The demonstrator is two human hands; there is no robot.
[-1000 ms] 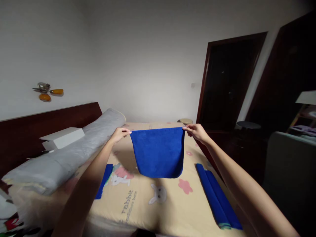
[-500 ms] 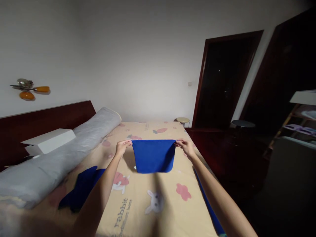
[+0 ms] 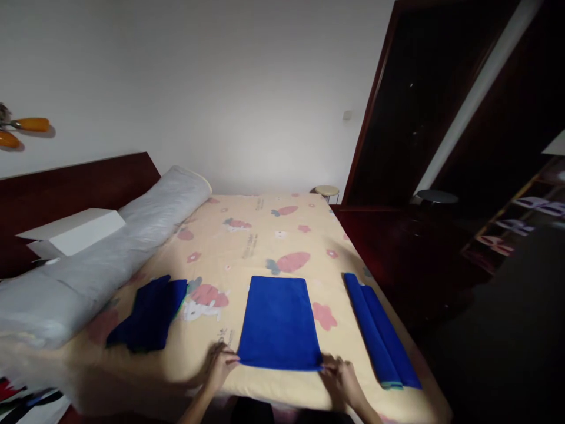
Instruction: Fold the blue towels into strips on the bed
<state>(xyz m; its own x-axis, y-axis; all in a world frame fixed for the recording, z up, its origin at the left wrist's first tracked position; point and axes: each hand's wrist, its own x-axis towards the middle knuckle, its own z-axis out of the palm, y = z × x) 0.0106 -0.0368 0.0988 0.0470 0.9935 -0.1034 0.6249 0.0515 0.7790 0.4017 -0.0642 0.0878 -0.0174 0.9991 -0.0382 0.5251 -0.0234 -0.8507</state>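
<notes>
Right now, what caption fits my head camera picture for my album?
Left hand and right hand pinch the near corners of a blue cloth on a rabbit-print bedsheet.

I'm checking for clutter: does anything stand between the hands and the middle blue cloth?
Nothing visible does: the left hand and right hand each pinch a near corner of the middle blue cloth, which lies on the patterned bedsheet.

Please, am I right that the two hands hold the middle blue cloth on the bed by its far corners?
Not quite: in the head view, the left hand and right hand hold the middle blue cloth on the bed by its near corners.
</notes>
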